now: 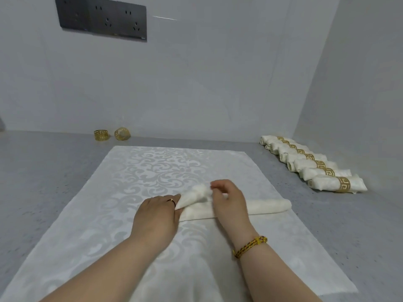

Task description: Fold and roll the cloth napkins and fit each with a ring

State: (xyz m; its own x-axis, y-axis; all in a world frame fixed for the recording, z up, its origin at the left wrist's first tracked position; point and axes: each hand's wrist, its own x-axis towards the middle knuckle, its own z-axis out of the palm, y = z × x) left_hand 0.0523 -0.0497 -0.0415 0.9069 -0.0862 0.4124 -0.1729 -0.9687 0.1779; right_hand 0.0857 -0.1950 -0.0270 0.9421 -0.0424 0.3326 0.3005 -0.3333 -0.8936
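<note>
A white cloth napkin (266, 206), rolled into a long strip, lies across a large patterned white cloth (135, 171). Its left end is folded up and over. My left hand (156, 216) grips that left end at the fold. My right hand (229, 203) pinches the raised tip of the folded end from above. Two gold rings (101, 134) (122, 134) sit loose by the back wall, one upright, one tipped. Several finished rolled napkins with gold rings (316, 164) lie in a row at the right.
The grey counter (43, 171) meets white walls at the back and on the right. A dark socket panel (102, 17) hangs on the back wall at upper left.
</note>
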